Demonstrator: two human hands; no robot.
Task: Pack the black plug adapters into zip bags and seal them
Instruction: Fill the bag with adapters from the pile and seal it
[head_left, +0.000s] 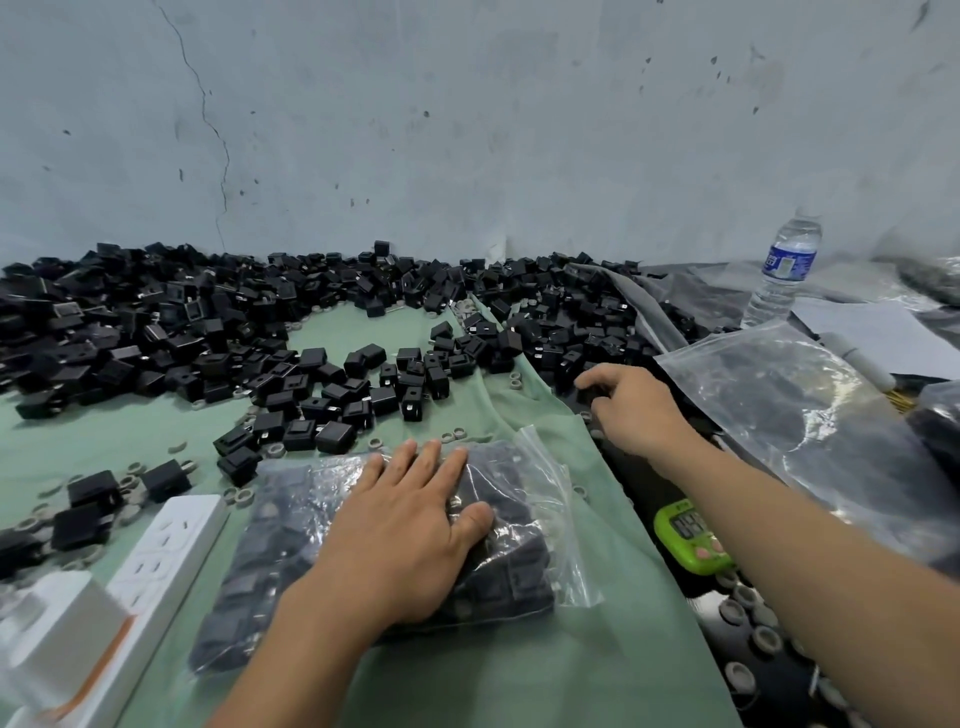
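The wall (467, 104) at the back was pale blue-grey and looked old. A thin crack (226, 166) ran down it on the left side, wiggling from the top almost to the work top. Little dark spots (426, 113) were dotted over the paint, more of them on the right. A soft green cloth (467, 686) covered most of the work top, and it had long folds in it. On the right the cloth ended and a black surface (636, 488) showed beside it. The light was even and gentle, with only faint shadows.
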